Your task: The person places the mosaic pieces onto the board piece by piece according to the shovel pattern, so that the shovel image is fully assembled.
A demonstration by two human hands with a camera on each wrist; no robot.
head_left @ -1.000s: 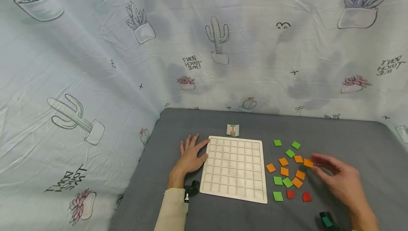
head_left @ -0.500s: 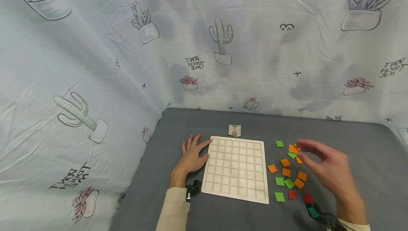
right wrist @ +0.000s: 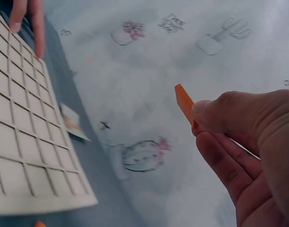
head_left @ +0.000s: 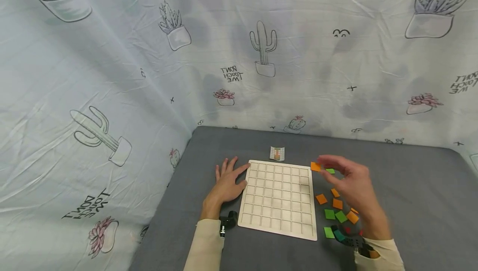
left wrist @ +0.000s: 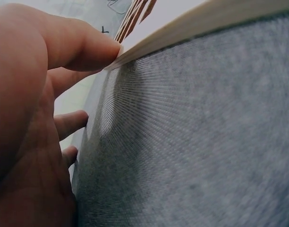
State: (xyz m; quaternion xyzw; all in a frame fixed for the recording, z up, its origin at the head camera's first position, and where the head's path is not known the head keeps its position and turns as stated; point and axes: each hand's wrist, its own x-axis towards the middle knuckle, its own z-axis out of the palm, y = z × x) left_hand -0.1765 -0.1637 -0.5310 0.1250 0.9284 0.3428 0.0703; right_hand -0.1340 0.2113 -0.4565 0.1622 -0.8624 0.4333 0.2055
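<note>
A pale wooden grid board (head_left: pixel 278 200) lies on the grey table, its cells bare. My left hand (head_left: pixel 225 186) rests at the board's left side, thumb and index fingertip touching its edge; the left wrist view shows the thumb against the board's side (left wrist: pixel 168 35). Between thumb and fingers my right hand (head_left: pixel 352 181) pinches an orange square tile (head_left: pixel 315 166), held up near the board's far right corner. The right wrist view shows this thin orange tile (right wrist: pixel 184 103) nearly edge-on.
Right of the board lie several loose tiles: orange ones such as the orange tile (head_left: pixel 321 198), green ones such as the green tile (head_left: pixel 329 214), and red ones partly hidden by the right wrist. A small pattern card (head_left: pixel 277 153) lies behind the board. Printed cloth (head_left: pixel 298 55) hangs behind the table.
My right hand, with the orange tile pinched, has moved left and away from me, from the loose tiles to the board's far right corner. The left hand stays at the board.
</note>
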